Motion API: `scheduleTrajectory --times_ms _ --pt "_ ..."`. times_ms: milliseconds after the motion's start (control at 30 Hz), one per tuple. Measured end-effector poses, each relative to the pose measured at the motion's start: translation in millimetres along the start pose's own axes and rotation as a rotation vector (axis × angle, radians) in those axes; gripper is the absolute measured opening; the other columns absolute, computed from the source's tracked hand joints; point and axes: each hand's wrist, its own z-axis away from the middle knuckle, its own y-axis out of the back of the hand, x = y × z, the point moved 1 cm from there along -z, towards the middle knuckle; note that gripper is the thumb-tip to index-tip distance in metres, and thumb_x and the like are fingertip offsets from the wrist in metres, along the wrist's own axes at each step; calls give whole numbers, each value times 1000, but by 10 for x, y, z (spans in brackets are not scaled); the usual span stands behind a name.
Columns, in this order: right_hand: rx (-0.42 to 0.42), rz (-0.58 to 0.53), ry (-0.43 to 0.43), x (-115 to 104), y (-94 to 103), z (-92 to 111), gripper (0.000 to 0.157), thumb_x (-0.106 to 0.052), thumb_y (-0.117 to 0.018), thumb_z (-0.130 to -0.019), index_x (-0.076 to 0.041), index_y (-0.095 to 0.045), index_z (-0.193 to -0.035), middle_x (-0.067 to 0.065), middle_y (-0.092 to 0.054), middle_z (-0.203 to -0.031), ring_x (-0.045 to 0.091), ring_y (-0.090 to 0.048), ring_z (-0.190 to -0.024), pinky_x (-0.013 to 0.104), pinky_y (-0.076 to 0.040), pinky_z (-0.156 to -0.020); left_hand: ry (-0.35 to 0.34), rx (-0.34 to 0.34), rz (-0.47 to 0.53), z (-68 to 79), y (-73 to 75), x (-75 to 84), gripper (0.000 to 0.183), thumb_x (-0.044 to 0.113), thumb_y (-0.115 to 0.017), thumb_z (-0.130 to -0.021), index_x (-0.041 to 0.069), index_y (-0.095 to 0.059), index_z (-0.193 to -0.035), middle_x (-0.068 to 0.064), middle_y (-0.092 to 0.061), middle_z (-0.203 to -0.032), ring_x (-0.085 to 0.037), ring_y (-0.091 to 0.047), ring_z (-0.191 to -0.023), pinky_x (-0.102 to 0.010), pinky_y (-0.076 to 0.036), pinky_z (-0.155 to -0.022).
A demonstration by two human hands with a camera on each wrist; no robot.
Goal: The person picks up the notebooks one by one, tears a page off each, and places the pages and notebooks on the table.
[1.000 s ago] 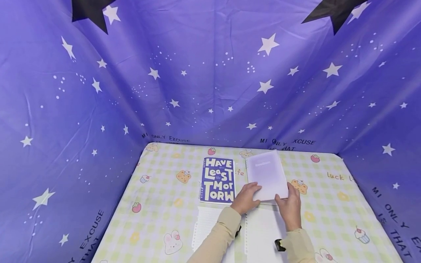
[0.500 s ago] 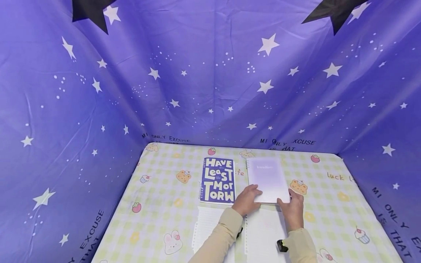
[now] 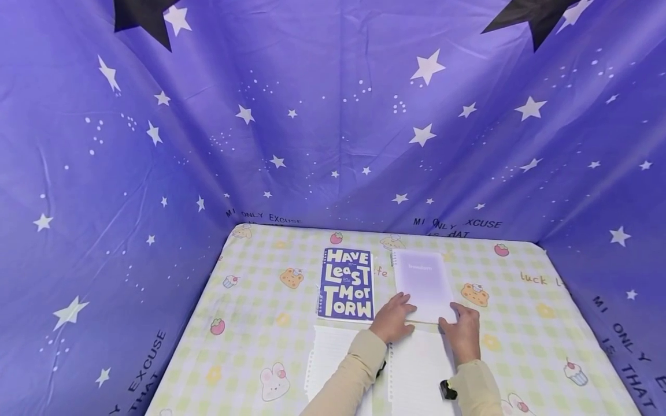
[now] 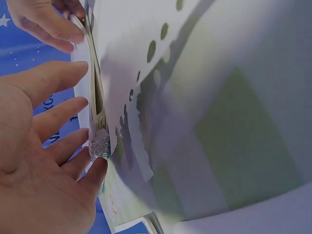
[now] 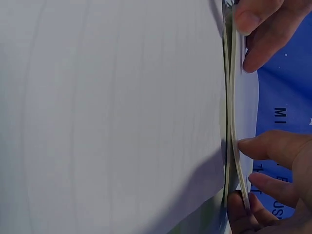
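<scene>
A spiral notebook with a pale lilac cover reading "freedom" lies at the back of the table, right of centre. My left hand rests its extended fingers at the notebook's near left corner. In the left wrist view, those fingers reach along the cover edge by the clear spiral binding. At the near right corner, my right hand holds the edge between thumb and fingers. The right wrist view shows the page edges slightly fanned apart, with the fingers round the corner.
Left of the lilac notebook lies a blue notebook with big cream lettering. Two open white page areas with punched edges, a left sheet and a right sheet, lie nearer, partly under the arms. A starry purple curtain surrounds the table.
The lilac notebook has come down from a tilted, raised position to lie flat, turning straighter. Both hands have followed it slightly toward me, and the right index finger has shifted at the corner.
</scene>
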Motion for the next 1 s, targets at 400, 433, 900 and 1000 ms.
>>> scheduleTrajectory --times_ms 400,433,900,1000 --pt "-29 52 -31 7 -31 5 52 -5 -68 -88 10 -49 -134 36 -32 -136 55 -29 -128 67 -32 -107 -16 -14 -68 -8 -25 6 49 25 -75 -86 22 -63 -134 0 -46 -153 -16 -36 -145 -26 -35 -116" --pt "-30 53 -23 8 -25 12 52 -6 -67 -88 10 -49 -134 36 -32 -136 55 -29 -128 67 -33 -106 -16 -16 -74 -7 -28 4 49 25 -74 -87 22 -63 -134 0 -46 -153 -16 -36 -145 -26 -35 -116" --pt "8 68 35 -38 24 78 51 -9 -67 -89 5 -52 -135 32 -37 -135 48 -33 -124 64 -36 -102 -35 48 -89 33 116 6 48 28 -69 -92 21 -58 -138 0 -51 -148 -16 -43 -140 -29 -34 -118" --pt "23 51 66 -77 45 95 50 -11 -68 -89 4 -53 -135 30 -38 -136 47 -33 -126 62 -35 -104 -44 103 -69 64 214 10 45 28 -67 -94 21 -58 -137 0 -53 -145 -15 -46 -137 -28 -36 -116"
